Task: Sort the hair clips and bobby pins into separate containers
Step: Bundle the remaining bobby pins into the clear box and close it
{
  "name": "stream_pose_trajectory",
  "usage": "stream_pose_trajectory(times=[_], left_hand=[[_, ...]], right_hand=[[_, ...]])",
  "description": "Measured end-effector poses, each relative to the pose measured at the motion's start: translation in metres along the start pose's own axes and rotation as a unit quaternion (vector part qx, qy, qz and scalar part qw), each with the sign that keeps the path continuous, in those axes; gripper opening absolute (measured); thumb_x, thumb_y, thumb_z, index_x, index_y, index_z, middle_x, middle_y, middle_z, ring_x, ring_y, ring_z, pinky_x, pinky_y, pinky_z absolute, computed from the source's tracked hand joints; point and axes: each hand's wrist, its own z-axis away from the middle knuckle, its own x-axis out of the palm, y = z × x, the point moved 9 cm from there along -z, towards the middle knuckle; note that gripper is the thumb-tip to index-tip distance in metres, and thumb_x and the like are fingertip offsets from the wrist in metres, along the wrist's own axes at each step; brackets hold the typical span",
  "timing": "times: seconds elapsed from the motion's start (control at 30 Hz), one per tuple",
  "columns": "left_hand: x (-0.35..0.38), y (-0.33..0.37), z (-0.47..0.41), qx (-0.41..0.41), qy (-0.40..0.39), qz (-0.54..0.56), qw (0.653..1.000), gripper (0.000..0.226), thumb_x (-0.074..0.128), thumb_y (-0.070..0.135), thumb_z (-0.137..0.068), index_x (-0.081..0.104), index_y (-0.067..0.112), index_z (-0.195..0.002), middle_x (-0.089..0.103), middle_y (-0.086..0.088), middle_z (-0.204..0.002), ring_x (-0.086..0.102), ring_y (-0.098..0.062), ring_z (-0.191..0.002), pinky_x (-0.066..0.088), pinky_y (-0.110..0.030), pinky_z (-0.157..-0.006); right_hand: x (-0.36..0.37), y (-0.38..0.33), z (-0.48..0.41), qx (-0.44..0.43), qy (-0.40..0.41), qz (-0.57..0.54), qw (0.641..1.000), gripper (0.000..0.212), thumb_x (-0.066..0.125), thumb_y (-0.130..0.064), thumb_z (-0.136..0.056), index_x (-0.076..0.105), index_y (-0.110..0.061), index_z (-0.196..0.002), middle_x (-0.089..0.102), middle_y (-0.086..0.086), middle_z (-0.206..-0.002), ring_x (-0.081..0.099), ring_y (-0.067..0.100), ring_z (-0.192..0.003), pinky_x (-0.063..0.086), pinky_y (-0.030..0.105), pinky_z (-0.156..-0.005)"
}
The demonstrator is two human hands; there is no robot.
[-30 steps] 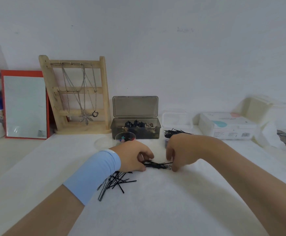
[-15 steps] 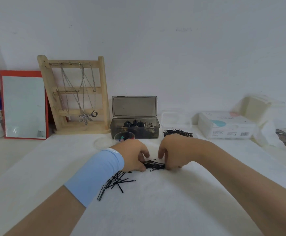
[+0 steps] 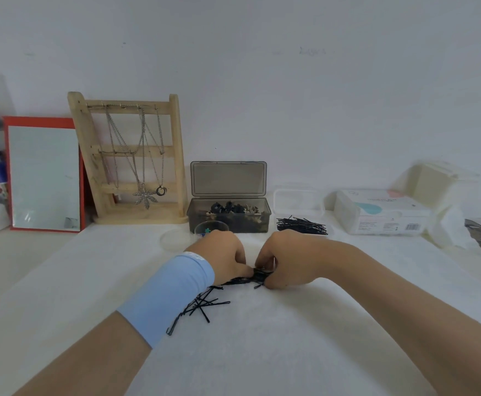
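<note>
My left hand (image 3: 224, 254) and my right hand (image 3: 286, 260) meet knuckle to knuckle on the white cloth, both pinching one bundle of black bobby pins (image 3: 258, 278) between them. More loose bobby pins (image 3: 198, 307) lie scattered beside my left wrist, which wears a light blue band. Behind the hands a smoky grey box (image 3: 229, 217) with its lid up holds dark hair clips. To its right a clear container (image 3: 299, 204) holds a heap of bobby pins (image 3: 302, 225).
A small clear cup (image 3: 210, 227) and a round lid (image 3: 176, 240) sit just behind my left hand. At the back stand a wooden necklace rack (image 3: 130, 164), a red-framed mirror (image 3: 43, 175), a white box (image 3: 381, 211) and clear tubs.
My right hand slid left toward my left hand, squeezing the spread bobby pins into a tight bundle between the two. The pins heaped in the clear container are now uncovered.
</note>
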Motion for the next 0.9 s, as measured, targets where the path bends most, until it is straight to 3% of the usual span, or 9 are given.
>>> stream_pose_trajectory(times=[0.13,0.3,0.43,0.5,0.57,0.63,0.77,0.83,0.9], left_hand=[[-0.001,-0.002,-0.002,-0.009,0.006,0.011,1.000,0.028,0.067,0.048,-0.084,0.078,0.023,-0.092,0.071,0.006,-0.085,0.062,-0.010,-0.075,0.050,-0.021,-0.073],[0.004,0.001,0.005,-0.006,-0.063,0.014,0.998,0.066,0.066,0.065,-0.077,0.058,0.027,-0.131,0.063,0.010,-0.120,0.059,-0.011,-0.100,0.048,-0.025,-0.088],[0.009,0.010,0.009,0.022,-0.094,-0.018,0.995,0.080,0.075,0.050,-0.076,0.044,0.022,-0.145,0.063,0.009,-0.127,0.058,-0.010,-0.100,0.048,-0.024,-0.089],[0.008,0.013,0.008,0.027,-0.092,0.016,0.995,0.074,0.077,0.036,-0.079,0.044,0.018,-0.143,0.066,0.009,-0.123,0.062,-0.012,-0.104,0.050,-0.028,-0.094],[0.007,0.012,0.007,0.029,-0.085,0.061,0.994,0.053,0.078,0.026,-0.079,0.050,0.017,-0.123,0.069,0.008,-0.118,0.065,-0.013,-0.100,0.053,-0.036,-0.093],[0.005,0.010,0.006,0.034,-0.079,0.096,0.992,0.049,0.080,0.021,-0.079,0.040,0.025,-0.108,0.070,0.007,-0.115,0.066,-0.011,-0.097,0.054,-0.038,-0.092],[0.006,0.007,0.005,0.037,-0.068,0.038,0.996,0.056,0.075,0.034,-0.082,0.055,0.031,-0.135,0.064,0.008,-0.119,0.058,-0.009,-0.091,0.046,-0.022,-0.083],[0.005,0.008,0.005,0.043,-0.059,-0.009,0.997,0.040,0.070,0.038,-0.085,0.067,0.033,-0.124,0.067,0.007,-0.111,0.055,-0.011,-0.085,0.042,-0.020,-0.075],[0.005,0.012,0.006,0.046,-0.053,0.014,0.997,0.023,0.070,0.033,-0.085,0.077,0.031,-0.106,0.072,0.008,-0.094,0.060,-0.013,-0.079,0.048,-0.020,-0.071]], right_hand=[[0.000,0.002,0.003,-0.016,-0.035,-0.011,0.999,0.035,0.062,-0.025,-0.079,0.071,-0.025,-0.112,0.071,-0.003,-0.097,0.065,0.020,-0.090,0.057,0.034,-0.079],[0.002,-0.004,-0.002,-0.026,0.000,-0.002,1.000,0.038,0.068,-0.043,-0.081,0.070,-0.023,-0.114,0.067,-0.001,-0.104,0.063,0.020,-0.090,0.054,0.032,-0.077],[-0.001,-0.005,-0.008,-0.024,0.028,-0.014,0.999,0.033,0.075,-0.035,-0.081,0.074,-0.028,-0.113,0.071,-0.007,-0.095,0.060,0.013,-0.083,0.043,0.017,-0.060],[-0.002,-0.002,-0.008,-0.021,0.034,-0.027,0.999,0.028,0.076,-0.033,-0.082,0.076,-0.028,-0.110,0.071,-0.008,-0.093,0.059,0.011,-0.081,0.041,0.014,-0.059],[-0.003,0.001,-0.007,-0.019,0.034,-0.033,0.999,0.026,0.076,-0.032,-0.082,0.077,-0.026,-0.108,0.073,-0.006,-0.095,0.061,0.013,-0.085,0.044,0.018,-0.063],[-0.002,0.001,-0.007,-0.015,0.030,-0.020,0.999,0.026,0.076,-0.032,-0.082,0.077,-0.024,-0.107,0.073,-0.003,-0.096,0.061,0.015,-0.082,0.043,0.018,-0.060],[-0.001,0.000,-0.010,-0.008,0.021,0.010,1.000,0.019,0.075,-0.031,-0.082,0.078,-0.018,-0.096,0.074,0.004,-0.081,0.054,0.011,-0.057,0.036,0.011,-0.042],[-0.002,0.001,-0.010,0.000,0.025,0.004,1.000,0.013,0.075,-0.027,-0.081,0.078,-0.016,-0.087,0.069,0.001,-0.067,0.054,0.010,-0.049,0.034,0.008,-0.036],[-0.002,0.002,-0.009,0.003,0.027,0.000,1.000,0.011,0.075,-0.027,-0.081,0.077,-0.017,-0.085,0.070,0.001,-0.067,0.057,0.010,-0.048,0.032,0.006,-0.034]])
